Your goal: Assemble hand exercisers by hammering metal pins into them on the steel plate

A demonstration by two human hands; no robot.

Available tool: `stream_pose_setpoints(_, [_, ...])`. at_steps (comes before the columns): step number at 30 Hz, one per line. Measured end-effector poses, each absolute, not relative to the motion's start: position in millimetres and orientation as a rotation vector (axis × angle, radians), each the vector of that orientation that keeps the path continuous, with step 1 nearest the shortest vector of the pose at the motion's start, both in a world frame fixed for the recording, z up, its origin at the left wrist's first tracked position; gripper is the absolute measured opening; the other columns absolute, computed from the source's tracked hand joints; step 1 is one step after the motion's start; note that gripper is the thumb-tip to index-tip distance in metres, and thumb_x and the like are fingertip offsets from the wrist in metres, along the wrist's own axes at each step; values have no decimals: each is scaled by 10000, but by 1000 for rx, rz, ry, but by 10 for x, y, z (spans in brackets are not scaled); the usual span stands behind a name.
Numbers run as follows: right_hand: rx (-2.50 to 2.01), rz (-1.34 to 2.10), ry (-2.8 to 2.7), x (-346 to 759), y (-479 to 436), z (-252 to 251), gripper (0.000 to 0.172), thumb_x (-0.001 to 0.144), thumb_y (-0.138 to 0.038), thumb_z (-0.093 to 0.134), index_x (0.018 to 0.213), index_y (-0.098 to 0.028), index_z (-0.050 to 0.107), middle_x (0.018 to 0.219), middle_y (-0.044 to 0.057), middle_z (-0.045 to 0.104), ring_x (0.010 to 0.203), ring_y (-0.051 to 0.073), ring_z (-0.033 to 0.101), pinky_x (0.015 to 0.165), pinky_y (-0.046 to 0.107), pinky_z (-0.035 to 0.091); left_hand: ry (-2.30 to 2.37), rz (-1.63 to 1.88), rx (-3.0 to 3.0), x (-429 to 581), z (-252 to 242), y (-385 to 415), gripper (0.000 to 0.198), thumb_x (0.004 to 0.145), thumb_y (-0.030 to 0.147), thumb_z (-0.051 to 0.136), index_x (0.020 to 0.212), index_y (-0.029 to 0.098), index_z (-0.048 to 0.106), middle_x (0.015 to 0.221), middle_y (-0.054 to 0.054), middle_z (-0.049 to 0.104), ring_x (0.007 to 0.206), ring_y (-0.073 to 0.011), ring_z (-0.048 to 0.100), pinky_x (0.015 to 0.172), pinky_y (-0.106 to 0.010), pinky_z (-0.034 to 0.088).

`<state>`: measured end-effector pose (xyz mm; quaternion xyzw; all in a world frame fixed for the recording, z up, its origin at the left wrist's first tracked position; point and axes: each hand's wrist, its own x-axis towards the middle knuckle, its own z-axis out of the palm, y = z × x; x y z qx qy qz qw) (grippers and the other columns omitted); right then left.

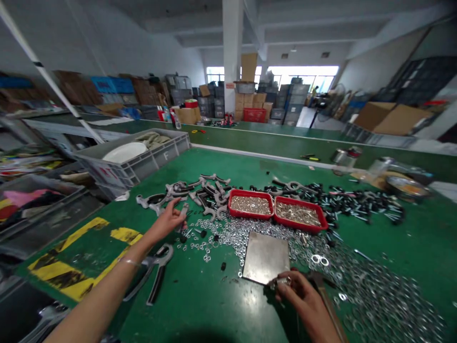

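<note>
My left hand (166,221) reaches over the green mat and grips a small grey metal part (184,210) at the edge of a heap of grey metal brackets (200,193). My right hand (296,297) pinches a short bolt with washers (282,282) beside a square steel plate (266,257). A hammer (317,280) lies under that hand's wrist side. Loose steel washers (232,233) are spread around both hands. Black-handled pliers (157,271) lie below my left forearm.
Two red trays of small metal parts (250,204) stand beyond the plate, with black-sleeved bolts (357,205) to their right. A grey crate (132,157) sits at the bench's left corner, and yellow-black tape (82,257) marks the mat. Metal tins (407,188) stand at the far right.
</note>
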<state>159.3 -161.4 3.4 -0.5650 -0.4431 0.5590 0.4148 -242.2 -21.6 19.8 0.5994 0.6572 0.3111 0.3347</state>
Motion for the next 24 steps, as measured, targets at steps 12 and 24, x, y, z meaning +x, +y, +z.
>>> stream_pose_setpoints(12, [-1286,1315,-836,1534,-1795,-47,330,781,-464,739,959,-234,583,901,41,703,833,228,684,777,367,552,912,852,1114,-126,-189,-1533,334,930,421,486,1148,225,325,618,75,518,510,-99,513,505,-193,387])
stream_pose_setpoints(24, [-1178,1102,-1036,1707,-2128,22,262,710,-418,785,796,-202,664,924,3,602,875,169,569,794,287,443,1045,545,799,302,-247,-2072,631,651,694,708,1123,302,560,519,49,529,435,-167,492,407,-272,404])
